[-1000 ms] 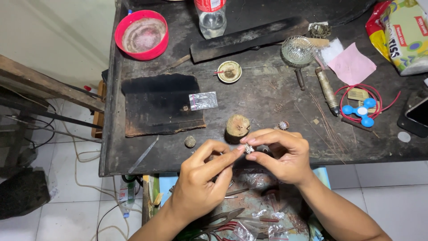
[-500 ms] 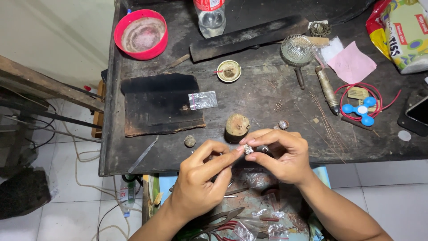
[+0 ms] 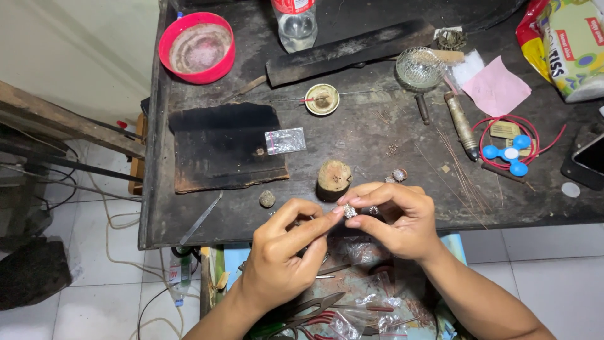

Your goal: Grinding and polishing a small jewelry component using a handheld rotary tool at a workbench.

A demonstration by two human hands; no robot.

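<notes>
Silver bead point(image 3: 350, 211), small and bumpy, sits right between the two hands, low in the middle of the frame, just over the front edge of the table. The fingertips point(image 3: 335, 214) of the left hand point(image 3: 280, 261) come at it from the left, with thumb and first finger pressed together on it. The fingertips point(image 3: 355, 222) of the right hand point(image 3: 393, 220) close on it from the right, with the other fingers curled over the top. Both hands touch the bead, so neither one is nearer. The bead is too tiny to tell which way its long side points.

Just above the hands stands a short round wood stump point(image 3: 333, 176). A small round bead point(image 3: 399, 174) lies to its right, and a grey lump point(image 3: 267, 198) lies to its left. Farther up and left rests a flat dark board point(image 3: 223, 145) with a little clear bag point(image 3: 285, 140) at its right edge. A red bowl point(image 3: 197, 47) sits in the upper left. A blue spinner toy point(image 3: 508, 153) with red wire around it lies at the right. All of this rests on the dark worktable point(image 3: 371, 135). Pliers point(image 3: 314, 308) lie below the hands.
</notes>
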